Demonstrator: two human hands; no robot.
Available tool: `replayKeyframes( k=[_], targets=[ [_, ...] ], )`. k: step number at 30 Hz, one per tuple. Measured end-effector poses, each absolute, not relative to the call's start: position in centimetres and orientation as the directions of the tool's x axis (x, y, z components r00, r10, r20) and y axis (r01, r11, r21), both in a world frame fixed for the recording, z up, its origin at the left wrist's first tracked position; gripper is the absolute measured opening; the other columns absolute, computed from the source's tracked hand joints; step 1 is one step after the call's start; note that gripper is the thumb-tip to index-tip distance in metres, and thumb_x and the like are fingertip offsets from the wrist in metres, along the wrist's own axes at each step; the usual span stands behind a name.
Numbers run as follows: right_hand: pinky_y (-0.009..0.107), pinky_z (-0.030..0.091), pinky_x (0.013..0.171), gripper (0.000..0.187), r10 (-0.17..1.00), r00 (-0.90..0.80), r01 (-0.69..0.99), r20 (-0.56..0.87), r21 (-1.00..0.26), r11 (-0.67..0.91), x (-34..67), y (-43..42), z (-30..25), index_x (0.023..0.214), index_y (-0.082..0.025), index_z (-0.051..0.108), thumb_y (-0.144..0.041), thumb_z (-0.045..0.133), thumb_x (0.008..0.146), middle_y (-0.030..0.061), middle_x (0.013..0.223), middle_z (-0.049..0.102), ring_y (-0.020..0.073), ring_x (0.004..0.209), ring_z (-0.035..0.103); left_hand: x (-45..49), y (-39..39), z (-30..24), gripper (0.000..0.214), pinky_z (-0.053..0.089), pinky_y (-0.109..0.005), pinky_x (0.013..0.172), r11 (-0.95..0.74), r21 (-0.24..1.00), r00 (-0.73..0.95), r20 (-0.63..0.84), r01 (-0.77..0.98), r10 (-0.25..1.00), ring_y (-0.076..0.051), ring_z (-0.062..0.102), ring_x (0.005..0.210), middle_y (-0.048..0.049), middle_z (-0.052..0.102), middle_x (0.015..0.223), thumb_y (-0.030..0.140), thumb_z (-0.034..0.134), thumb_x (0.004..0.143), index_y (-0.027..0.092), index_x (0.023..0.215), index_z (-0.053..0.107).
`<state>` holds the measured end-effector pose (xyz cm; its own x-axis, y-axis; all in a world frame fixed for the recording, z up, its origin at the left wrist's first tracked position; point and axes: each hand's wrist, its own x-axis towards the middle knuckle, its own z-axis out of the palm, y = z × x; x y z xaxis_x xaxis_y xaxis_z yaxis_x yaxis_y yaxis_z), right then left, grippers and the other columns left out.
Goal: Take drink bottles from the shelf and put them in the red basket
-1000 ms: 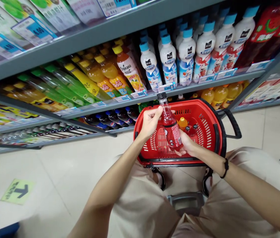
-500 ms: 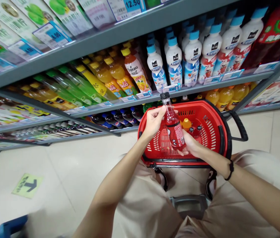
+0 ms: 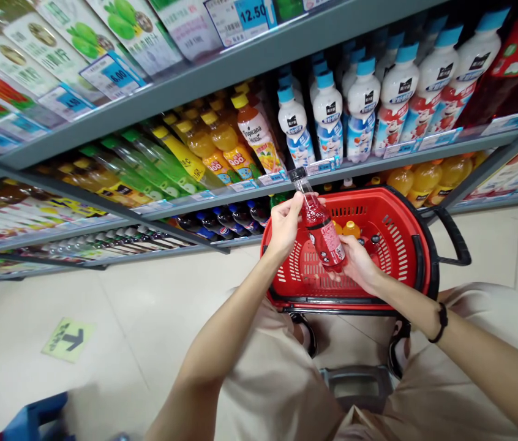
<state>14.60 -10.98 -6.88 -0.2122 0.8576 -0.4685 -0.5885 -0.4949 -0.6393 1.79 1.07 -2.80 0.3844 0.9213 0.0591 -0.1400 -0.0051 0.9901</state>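
Note:
A small bottle of red drink (image 3: 321,229) with a black cap and a red label is held in both hands over a red shopping basket (image 3: 401,214). My left hand (image 3: 284,226) pinches its neck from the left. My right hand (image 3: 360,264) cups its base from below. In the basket lie an orange-capped bottle (image 3: 351,229) and dark-capped bottles (image 3: 373,242), mostly hidden behind the bottle and my hands.
Grey store shelves (image 3: 222,67) run across the view with rows of orange, green, cola and white-and-blue bottles (image 3: 327,116). The basket has a black handle (image 3: 454,236). A green arrow sticker (image 3: 68,339) lies on the tiled floor; a blue object (image 3: 33,419) sits at the bottom left.
The view has shifted, so the basket, hands and bottle sit slightly further right. The bottle has tilted a little more to the left at its cap. Both grips are unchanged.

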Motion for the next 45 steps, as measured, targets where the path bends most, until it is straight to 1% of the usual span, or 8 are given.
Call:
replayKeyframes(
  k=[3,5,7,15,23,28,35,45],
  targets=[
    [0.024,0.044,0.045,0.044,0.882,-0.133,-0.568,-0.451,-0.695,-0.441,14.3,-11.3,-6.8,0.094,-0.017,0.06,-0.06,0.06,0.089,0.0031,0.072,0.066,0.0139,0.051,0.058,1.8,1.2,-2.6,0.051,0.063,-0.034,0.084,-0.003,0.988,0.351,0.058,-0.155,0.935,-0.022,0.078,0.094,-0.0119,0.08,0.106,0.062,0.061,0.095,0.016,0.108,0.079],
    [0.022,0.042,0.044,0.051,0.894,-0.051,-0.543,-0.446,-0.739,-0.4,13.9,-11.5,-6.8,0.096,-0.018,0.057,-0.058,0.08,0.075,-0.0004,0.073,0.065,0.0114,0.05,0.057,1.9,1.3,-2.5,0.049,0.063,-0.031,0.082,-0.007,0.985,0.338,0.067,-0.174,0.939,-0.021,0.078,0.091,-0.0108,0.081,0.106,0.061,0.061,0.096,0.017,0.108,0.079],
    [0.021,0.039,0.042,0.06,0.901,0.008,-0.53,-0.433,-0.766,-0.364,13.6,-11.6,-6.8,0.096,-0.02,0.054,-0.056,0.089,0.065,-0.0031,0.074,0.064,0.0098,0.048,0.056,1.9,1.4,-2.5,0.047,0.062,-0.029,0.081,-0.007,0.983,0.332,0.069,-0.186,0.941,-0.019,0.078,0.09,-0.01,0.081,0.104,0.059,0.061,0.096,0.017,0.107,0.079],
    [0.02,0.034,0.037,0.061,0.901,0.011,-0.535,-0.434,-0.763,-0.361,13.6,-11.8,-6.7,0.092,-0.02,0.053,-0.062,0.088,0.065,-0.0021,0.078,0.066,0.0086,0.044,0.056,1.6,1.3,-2.2,0.051,0.062,-0.033,0.085,0.002,0.986,0.322,0.053,-0.169,0.945,-0.022,0.078,0.093,-0.0109,0.081,0.103,0.063,0.064,0.092,0.017,0.107,0.08],
    [0.016,0.026,0.038,0.062,0.893,-0.034,-0.571,-0.449,-0.725,-0.386,14.0,-12.1,-6.4,0.102,-0.021,0.057,-0.064,0.086,0.067,0.0011,0.085,0.073,0.0048,0.041,0.049,1.3,1.3,-2.0,0.036,0.061,-0.033,0.09,-0.027,0.978,0.364,0.102,-0.206,0.926,-0.02,0.077,0.095,-0.0077,0.081,0.107,0.049,0.069,0.093,0.019,0.109,0.079],
    [0.017,0.025,0.039,0.059,0.897,-0.017,-0.584,-0.441,-0.724,-0.366,14.0,-12.1,-6.7,0.105,-0.023,0.06,-0.064,0.084,0.07,0.0007,0.08,0.071,0.0072,0.047,0.051,1.1,1.2,-2.0,0.031,0.06,-0.032,0.092,-0.025,0.974,0.395,0.114,-0.224,0.912,-0.02,0.077,0.098,-0.0067,0.081,0.108,0.044,0.066,0.096,0.021,0.11,0.08],
    [0.017,0.022,0.039,0.054,0.891,-0.054,-0.575,-0.451,-0.715,-0.397,14.1,-12.2,-6.9,0.109,-0.024,0.061,-0.062,0.08,0.075,0.001,0.079,0.071,0.0075,0.046,0.051,0.9,0.8,-1.7,0.038,0.06,-0.042,0.096,-0.02,0.98,0.436,0.105,-0.196,0.894,-0.027,0.075,0.106,-0.0092,0.079,0.115,0.044,0.072,0.089,0.02,0.118,0.077],
    [0.016,0.019,0.039,0.056,0.895,-0.083,-0.603,-0.439,-0.692,-0.396,14.1,-12.2,-6.8,0.106,-0.021,0.062,-0.063,0.081,0.075,0.002,0.078,0.072,0.0031,0.041,0.041,0.9,0.8,-1.7,0.039,0.059,-0.043,0.097,-0.026,0.979,0.444,0.115,-0.202,0.888,-0.027,0.076,0.105,-0.0086,0.079,0.113,0.042,0.071,0.088,0.02,0.12,0.077]
  ],
)
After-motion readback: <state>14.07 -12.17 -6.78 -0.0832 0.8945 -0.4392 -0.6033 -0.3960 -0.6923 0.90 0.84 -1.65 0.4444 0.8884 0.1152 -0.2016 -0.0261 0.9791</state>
